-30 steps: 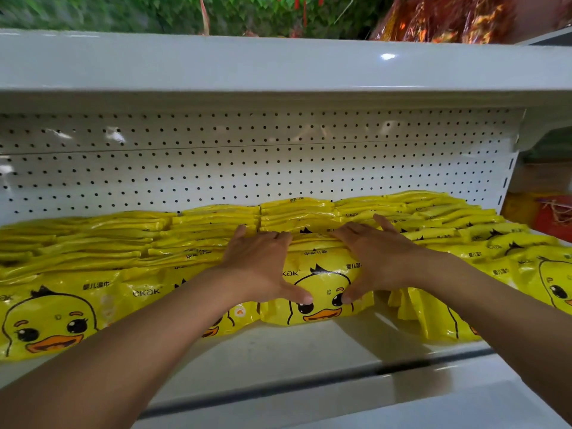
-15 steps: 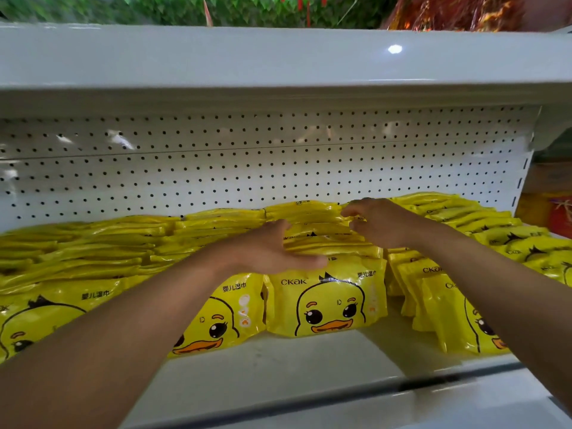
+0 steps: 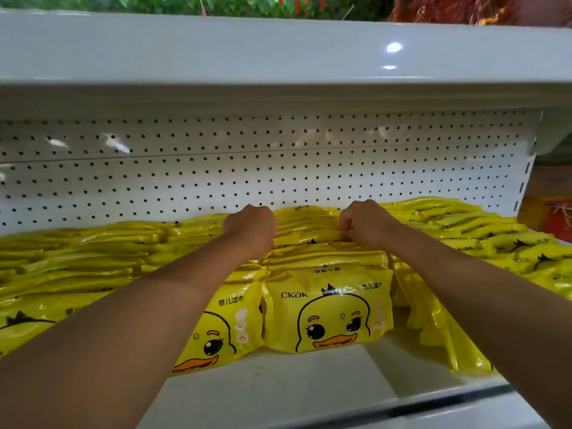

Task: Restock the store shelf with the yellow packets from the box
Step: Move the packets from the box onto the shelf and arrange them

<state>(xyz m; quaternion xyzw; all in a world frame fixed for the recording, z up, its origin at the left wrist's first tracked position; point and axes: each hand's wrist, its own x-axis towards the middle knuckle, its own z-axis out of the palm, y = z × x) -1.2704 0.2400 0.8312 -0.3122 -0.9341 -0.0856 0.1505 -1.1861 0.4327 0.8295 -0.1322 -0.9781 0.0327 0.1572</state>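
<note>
Rows of yellow packets with a duck face stand on the white shelf (image 3: 288,385), leaning back. The middle row's front packet (image 3: 328,311) faces me upright. My left hand (image 3: 252,227) and my right hand (image 3: 362,224) reach deep over this row, fingers curled down onto the top edges of the packets (image 3: 308,235) near the back. The fingertips are hidden among the packets. Another front packet (image 3: 216,332) stands left of the middle one, partly behind my left forearm.
A white pegboard panel (image 3: 278,168) closes the back and a white upper shelf (image 3: 278,57) hangs over it. More packet rows fill the left (image 3: 77,261) and right (image 3: 483,236). Red and orange goods (image 3: 554,215) sit beyond the shelf's right end.
Both hands have moved from the front packets toward the back of the middle row and curled their fingers. The front packets now stand more upright.
</note>
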